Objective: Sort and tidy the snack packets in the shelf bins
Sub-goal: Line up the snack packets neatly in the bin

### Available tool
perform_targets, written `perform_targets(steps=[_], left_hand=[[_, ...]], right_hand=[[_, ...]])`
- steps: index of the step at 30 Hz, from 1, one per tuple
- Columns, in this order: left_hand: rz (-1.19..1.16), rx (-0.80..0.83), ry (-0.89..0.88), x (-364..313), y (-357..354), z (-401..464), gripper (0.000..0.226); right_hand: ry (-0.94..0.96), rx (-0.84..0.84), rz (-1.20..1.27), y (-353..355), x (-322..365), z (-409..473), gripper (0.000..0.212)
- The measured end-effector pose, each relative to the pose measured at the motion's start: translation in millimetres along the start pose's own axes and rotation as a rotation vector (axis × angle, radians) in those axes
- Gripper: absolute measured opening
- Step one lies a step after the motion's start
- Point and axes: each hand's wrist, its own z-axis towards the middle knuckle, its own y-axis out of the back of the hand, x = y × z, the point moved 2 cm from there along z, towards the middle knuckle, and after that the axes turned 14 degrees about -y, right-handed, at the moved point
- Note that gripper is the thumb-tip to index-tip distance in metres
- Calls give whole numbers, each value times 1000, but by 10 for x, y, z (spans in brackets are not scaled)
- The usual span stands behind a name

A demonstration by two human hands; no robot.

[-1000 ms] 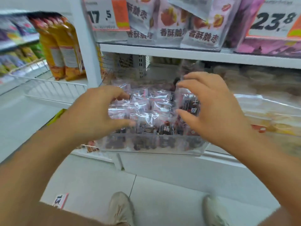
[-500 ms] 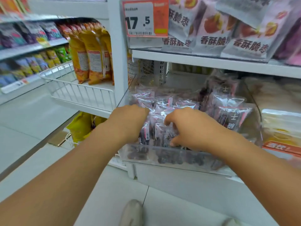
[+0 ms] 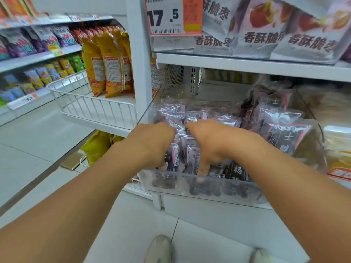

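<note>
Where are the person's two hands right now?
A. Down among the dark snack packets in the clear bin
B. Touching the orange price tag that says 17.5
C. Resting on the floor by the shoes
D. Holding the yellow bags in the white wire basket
A: the left hand and right hand reach down among the dark snack packets inside the clear bin.
</note>
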Motion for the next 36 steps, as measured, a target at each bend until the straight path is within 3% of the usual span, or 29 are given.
perform_targets(steps=[3, 7, 9, 12, 16, 18, 20, 22, 25, 31, 36], left_hand=[[46, -104, 26, -4, 10, 2, 48], [123, -207, 30, 34, -29, 28, 47], [157, -223, 15, 62, -66, 37, 50], [136, -248, 7, 132, -105, 19, 66], [94, -326, -18, 257, -83, -21, 96], [78, -326, -11, 311, -69, -46, 108], [24, -355, 9, 345, -67, -81, 120], [-81, -417, 7, 361, -80, -115, 125], [-242, -494, -30, 381, -154, -121, 123], [-430, -558, -29, 466, -267, -50, 130], [-467, -602, -37, 445, -278, -39, 127]], right_hand=[[-17, -86, 32, 4, -6, 10, 111], [-25, -311, 43, 25, -65, -76, 102], [-25, -313, 48, 0, -72, -101, 106], [-31, -222, 76, -9, -148, -122, 114], [-37, -355, 293, 240, -72, -100, 108], [-56, -199, 229, 322, 124, -3, 97], [-98, -30, 114, 301, 312, 150, 71], [-119, 62, 37, 285, 416, 303, 67], [-128, 149, 16, 296, 455, 387, 93], [16, -119, 40, 233, 501, 438, 101], [-9, -90, -88, 194, 624, 375, 131]])
